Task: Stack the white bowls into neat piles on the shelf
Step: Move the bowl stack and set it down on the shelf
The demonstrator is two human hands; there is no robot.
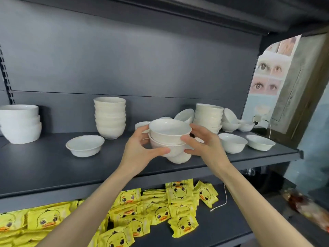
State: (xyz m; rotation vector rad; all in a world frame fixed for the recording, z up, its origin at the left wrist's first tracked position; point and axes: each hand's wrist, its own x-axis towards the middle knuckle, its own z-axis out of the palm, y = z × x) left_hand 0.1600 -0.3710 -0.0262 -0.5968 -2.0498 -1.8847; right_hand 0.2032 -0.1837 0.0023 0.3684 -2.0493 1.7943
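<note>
Left hand (140,150) and right hand (204,145), fingers wrapped around a nested bowl stack (170,139) from both sides, just above the shelf (53,166), between taller piles (110,118).

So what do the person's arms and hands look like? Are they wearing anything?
Both arms are bare up to the frame's edge: no sleeves show. The left hand and right hand wear no gloves, and no rings, watch or bracelets show. The fingers are slim, the nails short and plain.

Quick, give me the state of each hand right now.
Left hand: closed on the left side of the small stack of nested white bowls.
Right hand: closed on the right side of the same stack.
</note>
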